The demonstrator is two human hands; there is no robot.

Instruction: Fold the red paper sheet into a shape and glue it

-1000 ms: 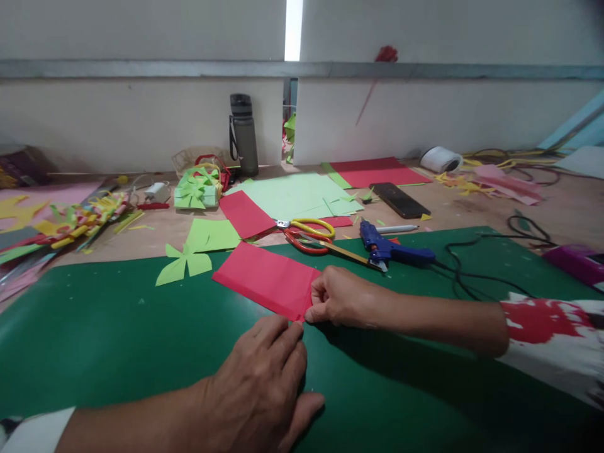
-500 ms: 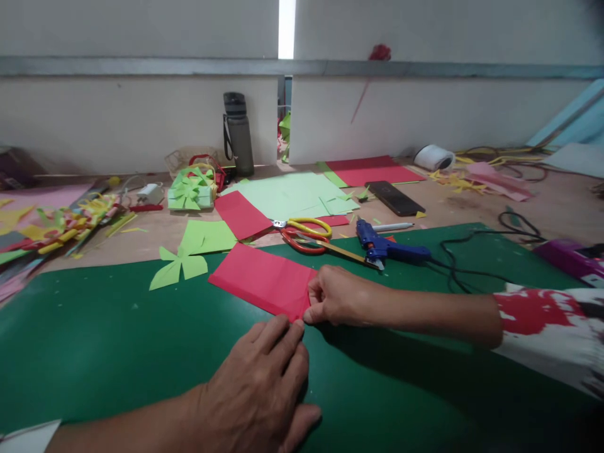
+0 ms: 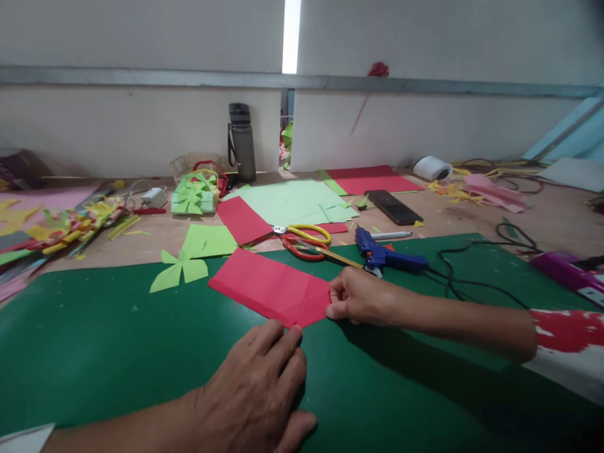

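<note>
The red paper sheet [image 3: 271, 288] lies flat on the green cutting mat [image 3: 117, 352] on the bench [image 3: 472, 211]. R hand [image 3: 359, 299] pinches the sheet's right corner. It has slid rightward since half a sec ago, away from the L hand [image 3: 259, 387]. L hand is spread flat, fingertips at the sheet's near corner. Scissors [image 3: 306, 239] & glue gun [image 3: 384, 257] lie just behind the sheet.

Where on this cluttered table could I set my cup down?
The green mat is bare left of the left hand, below the green cutout, and on the near side of the right forearm. Crowded: scissors, glue gun and phone behind the red paper.
</note>
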